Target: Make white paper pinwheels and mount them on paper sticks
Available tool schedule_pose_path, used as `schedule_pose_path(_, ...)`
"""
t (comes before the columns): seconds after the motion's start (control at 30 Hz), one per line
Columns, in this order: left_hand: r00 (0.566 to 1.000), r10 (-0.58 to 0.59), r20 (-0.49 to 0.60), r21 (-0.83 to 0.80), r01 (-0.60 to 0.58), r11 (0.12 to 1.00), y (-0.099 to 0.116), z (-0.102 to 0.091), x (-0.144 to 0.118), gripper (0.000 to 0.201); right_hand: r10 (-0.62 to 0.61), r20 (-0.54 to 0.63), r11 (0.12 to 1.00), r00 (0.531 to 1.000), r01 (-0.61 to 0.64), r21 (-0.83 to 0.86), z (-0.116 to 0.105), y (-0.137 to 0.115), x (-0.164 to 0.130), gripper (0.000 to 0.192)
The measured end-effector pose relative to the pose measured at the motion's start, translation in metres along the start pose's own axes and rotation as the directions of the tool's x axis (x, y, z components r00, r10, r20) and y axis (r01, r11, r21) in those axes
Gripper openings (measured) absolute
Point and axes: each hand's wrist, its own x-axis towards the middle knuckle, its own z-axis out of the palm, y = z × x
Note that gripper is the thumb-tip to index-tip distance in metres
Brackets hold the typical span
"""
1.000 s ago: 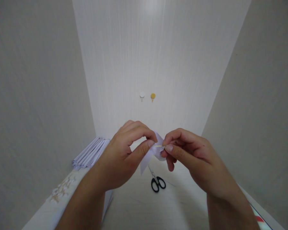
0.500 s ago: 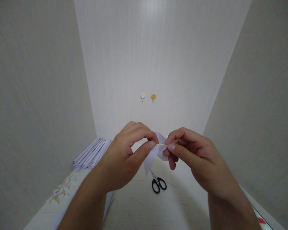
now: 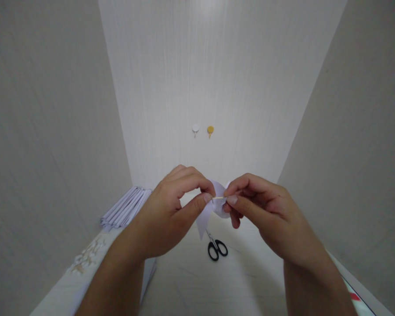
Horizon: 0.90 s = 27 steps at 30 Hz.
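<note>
We see left hand (image 3: 174,213) grip pinching thin pale stick (image 3: 219,198) | right hand (image 3: 266,210) pinching other end, we judge for level control | lilac strip (image 3: 204,219) between hands | scissors (image 3: 216,246) on surface (image 3: 197,285) below, seemingly within reach

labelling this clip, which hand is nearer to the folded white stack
Left. The left hand is just right of the folded white stack in the picture; the right hand is farther right, beyond the left one.
</note>
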Motion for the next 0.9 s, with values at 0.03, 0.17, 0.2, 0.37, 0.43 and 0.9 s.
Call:
schedule_pose_path(0.03,1.000,-0.002,0.004,0.006,0.002,1.000,0.0001,0.0001,0.0002,0.016,0.004,-0.001,1.000,1.000,-0.004,-0.015,-0.0004,0.0002,-0.0001,0.005)
schedule_pose_path(0.17,1.000,-0.014,-0.013,0.038,0.014,0.999,0.0003,0.0008,0.0008,0.016,-0.008,-0.026,0.997,1.000,0.006,-0.083,-0.0001,0.0011,-0.0012,0.005)
schedule_pose_path(0.2,1.000,-0.015,-0.021,0.047,0.016,0.999,0.0002,0.0010,0.0009,0.016,-0.016,-0.033,0.995,0.999,0.013,-0.104,0.0003,0.0011,-0.0015,0.005)
schedule_pose_path(0.37,1.000,-0.002,-0.018,0.107,0.004,0.994,-0.0010,0.0013,0.0009,0.017,-0.044,-0.056,0.970,0.997,0.030,-0.240,0.0031,-0.0015,-0.0020,0.007)
schedule_pose_path(0.43,1.000,0.007,-0.016,0.122,-0.005,0.993,-0.0014,0.0010,0.0012,0.017,-0.049,-0.049,0.959,0.998,0.034,-0.280,0.0035,-0.0029,-0.0018,0.008)
schedule_pose_path(0.9,0.992,0.043,-0.115,0.177,-0.022,0.984,-0.0017,0.0043,0.0021,0.016,0.007,0.008,1.000,1.000,-0.007,-0.030,0.0061,0.0007,0.0040,0.004)
